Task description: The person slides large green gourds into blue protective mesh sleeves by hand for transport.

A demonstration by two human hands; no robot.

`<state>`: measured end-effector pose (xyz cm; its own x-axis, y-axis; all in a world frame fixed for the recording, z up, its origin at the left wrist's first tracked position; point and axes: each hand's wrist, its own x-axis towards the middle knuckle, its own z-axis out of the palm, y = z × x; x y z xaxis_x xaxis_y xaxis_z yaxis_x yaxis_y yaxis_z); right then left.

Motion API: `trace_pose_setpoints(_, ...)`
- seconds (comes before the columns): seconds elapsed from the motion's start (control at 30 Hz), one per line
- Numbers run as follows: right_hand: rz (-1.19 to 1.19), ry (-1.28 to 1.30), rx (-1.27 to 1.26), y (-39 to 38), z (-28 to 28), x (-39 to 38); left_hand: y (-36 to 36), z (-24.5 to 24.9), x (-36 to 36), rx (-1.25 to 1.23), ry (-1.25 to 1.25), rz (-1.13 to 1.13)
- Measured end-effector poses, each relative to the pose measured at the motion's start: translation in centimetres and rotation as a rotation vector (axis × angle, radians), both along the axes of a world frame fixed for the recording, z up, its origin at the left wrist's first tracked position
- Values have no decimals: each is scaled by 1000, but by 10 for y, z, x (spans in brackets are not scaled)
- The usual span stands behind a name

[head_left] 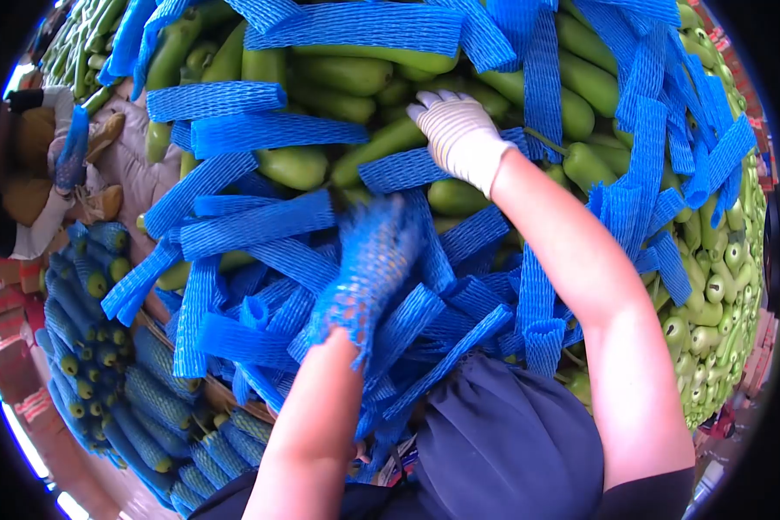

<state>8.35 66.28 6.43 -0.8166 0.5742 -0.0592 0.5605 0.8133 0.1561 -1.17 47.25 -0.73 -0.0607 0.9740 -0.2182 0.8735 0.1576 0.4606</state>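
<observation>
Single head-worn camera, looking forward-down, close above gourds (293, 167).

1. Left edge: narrow, glaring white strips of light (22, 436) show at intervals along the curved border.
2. Lower left: a brownish-red, smooth-looking surface (69, 451); whether floor or wall is unclear.
3. Middle left: blurred red-and-white, box-like shapes (9, 273).
4. Far right: similar small reddish blocks (761, 338), too blurred to identify.
5. Lighting is bright; black, rounded corners frame the surroundings.
</observation>
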Motion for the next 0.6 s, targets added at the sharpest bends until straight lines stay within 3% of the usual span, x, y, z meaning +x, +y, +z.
trace_pose_setpoints(0.07,-15,-151,-62,22,-9,-6,-26,-3,30,-24,97,-26)
trace_pose_setpoints(0.1,23,-154,-17,28,-12,-6,-33,5,35,-47,-13,22)
trace_pose_setpoints(0.27,93,-327,-24,28,21,-12,-45,21,32,-35,-75,35)
trace_pose_setpoints(0.37,40,-153,-77,-8,81,9,-60,40,24,354,-401,382)
trace_pose_setpoints(0.4,8,-80,-60,-19,92,27,-67,44,19,411,-327,353)
trace_pose_setpoints(0.47,-88,140,-301,-29,104,69,-86,60,10,460,-103,165)
trace_pose_setpoints(0.5,-205,181,-507,-34,110,88,-89,77,10,451,-337,276)
trace_pose_setpoints(0.53,-325,224,-714,-40,114,106,-90,96,24,322,-827,684)
trace_pose_setpoints(0.57,-440,366,-999,-47,104,125,-91,111,26,215,-312,435)
trace_pose_setpoints(0.6,-450,448,-1112,-54,89,144,-92,121,26,105,196,173)
